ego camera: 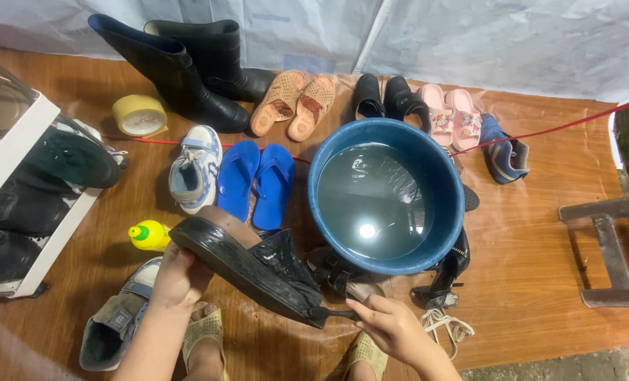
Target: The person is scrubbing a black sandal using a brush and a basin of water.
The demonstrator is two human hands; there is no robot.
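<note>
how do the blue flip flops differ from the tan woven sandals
The blue flip flops are plain, smooth and bright blue with open thong straps; the tan woven sandals have closed, perforated woven tops. The flip flops lie nearer the blue basin, the sandals farther back beside the black boots. Both are pairs lying flat, side by side, on the floor.

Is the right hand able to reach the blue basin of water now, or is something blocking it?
Probably yes. The right hand pinches the end of the black sandal, just below the blue basin. Only straps lie between them, but the hand is occupied.
</note>
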